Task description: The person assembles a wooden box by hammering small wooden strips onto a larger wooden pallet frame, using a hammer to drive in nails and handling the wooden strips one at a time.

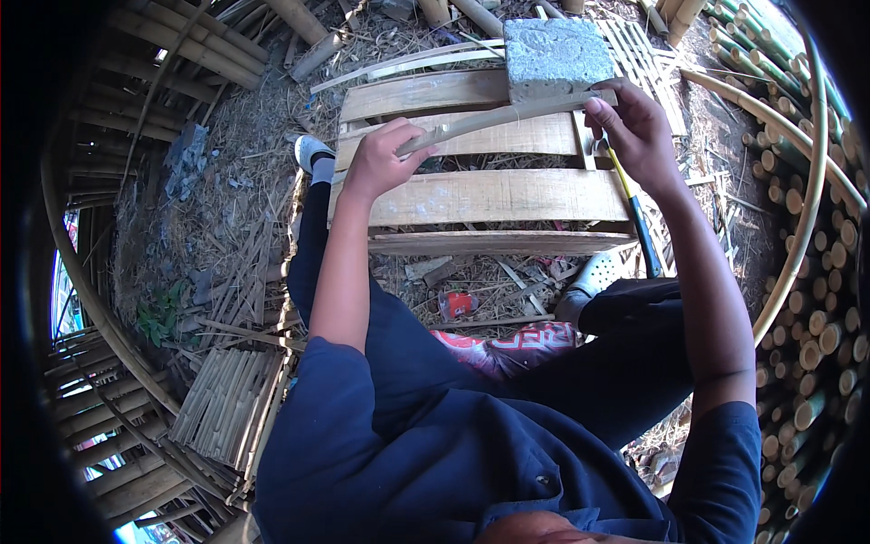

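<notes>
A flat bamboo strip is held crosswise above a low slatted wooden bench. My left hand is closed round its left end. At the other end my right hand pinches the strip between thumb and fingers. Just behind the strip, a rough grey concrete block rests on the far part of the bench. A hammer with a yellow and dark handle leans on the bench's right end, below my right hand; its head is partly hidden.
Cut bamboo strips lie bundled at the lower left. Stacked bamboo poles line the right side, with a long curved bamboo piece before them. Straw and scraps cover the ground, with a red-labelled plastic item under the bench's near edge.
</notes>
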Tool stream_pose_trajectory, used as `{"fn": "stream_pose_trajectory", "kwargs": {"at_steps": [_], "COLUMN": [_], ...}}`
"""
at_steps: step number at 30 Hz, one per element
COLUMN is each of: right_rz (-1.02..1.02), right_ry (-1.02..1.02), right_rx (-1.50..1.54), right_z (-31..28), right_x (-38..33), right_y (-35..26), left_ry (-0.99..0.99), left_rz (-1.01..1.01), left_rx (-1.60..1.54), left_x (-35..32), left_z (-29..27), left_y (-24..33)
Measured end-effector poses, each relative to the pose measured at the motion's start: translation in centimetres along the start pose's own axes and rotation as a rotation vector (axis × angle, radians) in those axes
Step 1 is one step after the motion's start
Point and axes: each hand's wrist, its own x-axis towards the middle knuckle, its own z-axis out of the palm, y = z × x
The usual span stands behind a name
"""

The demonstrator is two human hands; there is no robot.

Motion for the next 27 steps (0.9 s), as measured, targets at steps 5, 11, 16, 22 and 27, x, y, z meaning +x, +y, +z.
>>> {"fn": "stream_pose_trajectory", "kwargs": {"at_steps": [5,11,16,22,27], "right_rz": [-0.069,-0.216,-0.205,-0.58,-0.573], "right_ry": [-0.058,0.029,-0.032,0.02,-0.089], "right_rx": [-0.042,0.275,0.181,0.079,-0.214], "right_z": [0.9,6.2,9.2,19.3,27.0], "right_x": [4.7,8.7,11.8,17.2,18.7], "right_y": [-3.9,-11.8,-20.4,-26.7,-32.8], "left_ry": [0.018,0.108,0.19,0.261,0.351], "left_rz": [-0.153,-0.384,-0.424,-0.536,-0.556], "left_rx": [0.085,-0.045,-0.307,-0.429,-0.436], "left_x": [-4.1,-7.3,-9.4,-11.6,-12.4], "left_z": [-4.2,-4.8,-6.3,-6.7,-5.6], "left_y": [-3.8,-6.4,-8.5,-10.9,-12.0]}}
